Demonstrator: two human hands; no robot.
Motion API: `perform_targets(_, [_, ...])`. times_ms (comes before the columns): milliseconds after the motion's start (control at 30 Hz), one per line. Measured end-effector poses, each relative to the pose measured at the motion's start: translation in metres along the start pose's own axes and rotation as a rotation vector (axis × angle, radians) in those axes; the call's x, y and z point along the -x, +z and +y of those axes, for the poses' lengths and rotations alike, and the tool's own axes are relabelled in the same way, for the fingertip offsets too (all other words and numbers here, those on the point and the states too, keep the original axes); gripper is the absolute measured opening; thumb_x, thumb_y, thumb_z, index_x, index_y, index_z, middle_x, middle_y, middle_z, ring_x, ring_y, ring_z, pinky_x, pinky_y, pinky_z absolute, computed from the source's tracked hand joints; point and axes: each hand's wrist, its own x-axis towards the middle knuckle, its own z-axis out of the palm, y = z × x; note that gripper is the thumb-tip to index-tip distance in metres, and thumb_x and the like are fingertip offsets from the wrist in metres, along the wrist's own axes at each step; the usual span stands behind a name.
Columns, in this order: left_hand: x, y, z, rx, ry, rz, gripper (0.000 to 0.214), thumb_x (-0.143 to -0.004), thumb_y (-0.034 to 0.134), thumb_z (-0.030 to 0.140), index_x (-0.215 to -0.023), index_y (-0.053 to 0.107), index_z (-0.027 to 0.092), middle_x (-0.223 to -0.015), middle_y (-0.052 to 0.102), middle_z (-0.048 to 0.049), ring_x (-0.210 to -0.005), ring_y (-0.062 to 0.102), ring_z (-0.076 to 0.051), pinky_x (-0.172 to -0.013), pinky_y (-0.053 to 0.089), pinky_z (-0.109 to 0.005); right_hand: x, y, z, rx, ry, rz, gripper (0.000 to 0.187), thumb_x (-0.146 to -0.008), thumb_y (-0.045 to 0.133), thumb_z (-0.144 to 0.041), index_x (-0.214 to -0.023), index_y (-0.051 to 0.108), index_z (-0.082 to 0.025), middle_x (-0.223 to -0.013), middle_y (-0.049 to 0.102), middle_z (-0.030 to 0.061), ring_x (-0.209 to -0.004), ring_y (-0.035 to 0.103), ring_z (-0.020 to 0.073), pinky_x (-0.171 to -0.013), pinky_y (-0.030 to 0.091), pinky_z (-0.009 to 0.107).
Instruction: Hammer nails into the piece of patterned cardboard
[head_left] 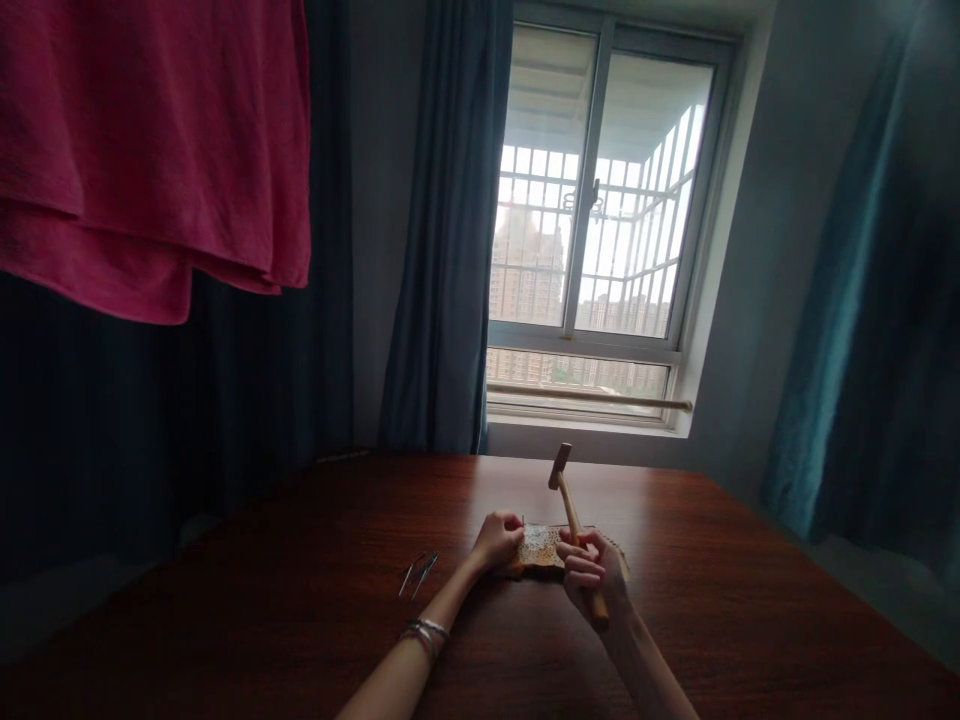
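My right hand (589, 575) is wrapped round the wooden handle of a hammer (568, 500), whose head is raised above the table. At the left end of a rough, light-brown slab (541, 545) dotted with small holes, my left hand (501, 540) is closed in a pinch. A thin dark pin (523, 520) stands up at its fingertips; its lower part is hidden. The right hand and hammer handle cover part of the slab. Left of my left forearm lie several thin metal rods (418, 575), grouped loosely together.
The slab rests on a reddish-brown wooden table (315, 640). Beyond the far edge are a barred window (589, 200) and a blue curtain (450, 250). A pink cloth (165, 150) hangs at the upper left, and another curtain (832, 330) hangs at the right.
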Motion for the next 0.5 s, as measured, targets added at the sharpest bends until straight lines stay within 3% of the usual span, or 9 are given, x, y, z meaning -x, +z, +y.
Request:
perform_targets(167, [0.001,-0.001,0.001,0.003,0.005,-0.012,0.021,-0.066,0.052,0.022,-0.072,0.067,0.01,-0.07,0.066,-0.0048,-0.066,0.056,-0.015,-0.059,0.039,-0.022,0.0,0.005,0.008,0.012,0.103,-0.033,0.017,-0.08,0.055,-0.031,-0.079,0.05,-0.015,-0.047,0.03,-0.0123,-0.029,0.019,-0.0028,-0.027,0.016,0.006])
perform_targets(500, [0.001,0.0,0.001,-0.012,-0.019,-0.017,0.021,-0.068,0.053,0.024,-0.075,0.068,0.011,-0.074,0.067,-0.0045,-0.069,0.058,-0.015,-0.062,0.04,-0.022,0.022,-0.001,0.005,0.243,0.176,0.101,0.033,-0.072,0.063,-0.029,-0.056,0.035,-0.02,-0.044,0.027,-0.0121,-0.028,0.017,-0.0019,-0.026,0.014,0.011])
